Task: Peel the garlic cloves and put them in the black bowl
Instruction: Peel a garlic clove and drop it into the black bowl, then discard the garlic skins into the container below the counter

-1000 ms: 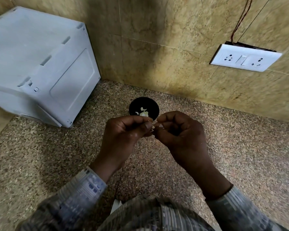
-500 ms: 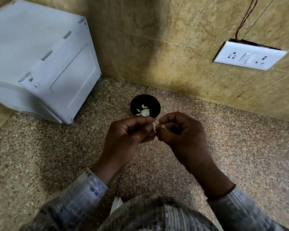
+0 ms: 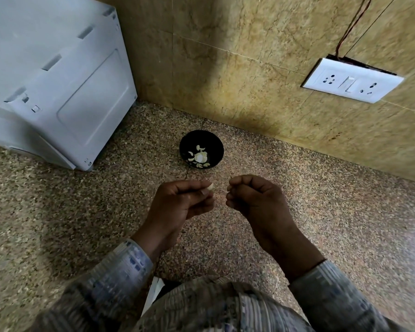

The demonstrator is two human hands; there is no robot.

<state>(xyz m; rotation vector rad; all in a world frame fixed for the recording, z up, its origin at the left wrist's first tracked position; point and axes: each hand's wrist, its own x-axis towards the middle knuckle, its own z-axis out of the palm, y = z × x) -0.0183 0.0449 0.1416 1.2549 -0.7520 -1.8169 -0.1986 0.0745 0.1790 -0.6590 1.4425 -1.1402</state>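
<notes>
Pinching a small pale garlic clove (image 3: 210, 186) at the left hand (image 3: 177, 202) fingertips, near the round black bowl (image 3: 189, 142).
Probably light, firm and slick, so that grip clamped across its middle suits; the right hand (image 3: 254, 200) is curled, contents unseen.

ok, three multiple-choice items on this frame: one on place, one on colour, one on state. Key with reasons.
1. Where does the bowl stand?
A. on the counter near the wall
B. on a shelf
C. in a sink

2. What colour is the socket plate?
A. black
B. white
C. red

3. What does the left hand do?
A. lies flat on the counter
B. grips the bowl
C. pinches a garlic clove

Key:
1 A, it sits on the speckled counter close to the tiled wall.
2 B, the plate is plainly white.
3 C, a pale clove pokes out of its pinch.
</notes>
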